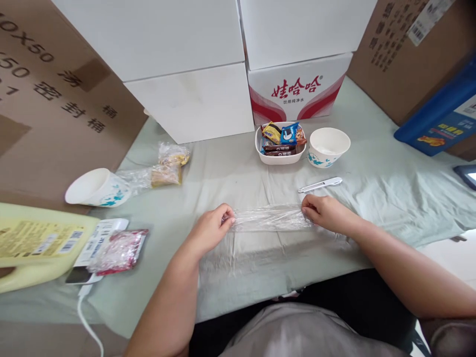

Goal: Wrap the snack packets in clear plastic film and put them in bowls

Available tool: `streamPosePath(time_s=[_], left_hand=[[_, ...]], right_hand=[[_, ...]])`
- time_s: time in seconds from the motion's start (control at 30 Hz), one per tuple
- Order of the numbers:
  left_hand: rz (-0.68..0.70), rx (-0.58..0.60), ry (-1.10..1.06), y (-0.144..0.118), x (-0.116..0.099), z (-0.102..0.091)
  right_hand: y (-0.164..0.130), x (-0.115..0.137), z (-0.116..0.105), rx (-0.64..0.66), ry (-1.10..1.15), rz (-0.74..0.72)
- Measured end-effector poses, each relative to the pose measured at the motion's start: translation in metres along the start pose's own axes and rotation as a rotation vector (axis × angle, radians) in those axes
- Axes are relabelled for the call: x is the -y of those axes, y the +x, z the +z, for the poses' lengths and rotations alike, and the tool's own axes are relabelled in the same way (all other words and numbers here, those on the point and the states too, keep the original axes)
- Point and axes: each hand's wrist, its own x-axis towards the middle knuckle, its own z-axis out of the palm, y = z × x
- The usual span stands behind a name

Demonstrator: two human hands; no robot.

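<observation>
Both hands, left (213,229) and right (323,212), pinch a clear plastic bag (270,218); behind, a white tub (279,157) holds wrapped snacks (282,137).

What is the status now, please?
Left hand and right hand each grip one end of plastic wrap. Wrap stretched over tablecloth. Knife lies beyond.

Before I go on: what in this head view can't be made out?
- Clear plastic film stretched between left hand and right hand: bag or sheet, unclear.
- Pale yellow plastic jug: cut off by left edge; label print too small.
- Upright white paper bowl: inside looks plain white.
</observation>
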Motion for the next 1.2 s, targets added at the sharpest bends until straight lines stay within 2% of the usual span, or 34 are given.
streamPosePath(time_s=[0.17,0.23,0.3,0.37,0.43,0.5,0.53,0.6,0.67,0.73,0.83,0.93,1.0,1.03,1.1,1.2], left_hand=[[-0.033,-0.120,0.184,0.006,0.001,0.011],[-0.062,-0.132,0.269,0.006,-0.001,0.013],[-0.074,-0.209,0.373,0.004,-0.006,0.016],[-0.003,-0.371,0.447,0.000,-0.016,0.023],[0.183,-0.472,0.440,-0.006,-0.029,0.034],[0.375,-0.404,0.389,-0.010,-0.040,0.047],[0.422,-0.341,0.376,-0.011,-0.044,0.053],[0.395,-0.254,0.395,-0.012,-0.047,0.062],[0.290,-0.247,0.437,-0.010,-0.045,0.065],[0.220,-0.263,0.473,-0.007,-0.040,0.065],[0.187,-0.290,0.526,-0.004,-0.036,0.064],[0.186,-0.334,0.559,-0.002,-0.036,0.066],[0.223,-0.409,0.549,-0.002,-0.038,0.067],[0.270,-0.457,0.525,-0.003,-0.040,0.067],[0.450,-0.520,0.434,-0.009,-0.047,0.070],[0.744,-0.447,0.254,-0.022,-0.061,0.083]], right_hand=[[0.006,0.007,0.015,-0.124,-0.270,0.102],[0.007,0.010,0.019,-0.138,-0.354,0.130],[0.008,0.013,0.022,-0.137,-0.417,0.148],[0.008,0.016,0.026,-0.136,-0.468,0.150],[0.009,0.018,0.030,-0.141,-0.508,0.151],[0.008,0.019,0.030,-0.143,-0.531,0.148],[0.008,0.018,0.028,-0.154,-0.536,0.142],[0.006,0.015,0.022,-0.192,-0.540,0.109],[0.004,0.008,0.013,-0.215,-0.517,0.076],[0.002,0.001,0.004,-0.153,-0.454,0.079],[-0.001,-0.007,-0.006,0.009,-0.342,0.056],[-0.003,-0.007,-0.011,0.028,-0.269,-0.046],[-0.007,-0.004,-0.013,0.046,-0.129,-0.047],[-0.009,-0.002,-0.013,0.097,0.002,-0.029],[-0.013,0.002,-0.013,0.260,0.343,-0.004],[-0.020,0.009,-0.011,0.515,0.753,-0.079]])
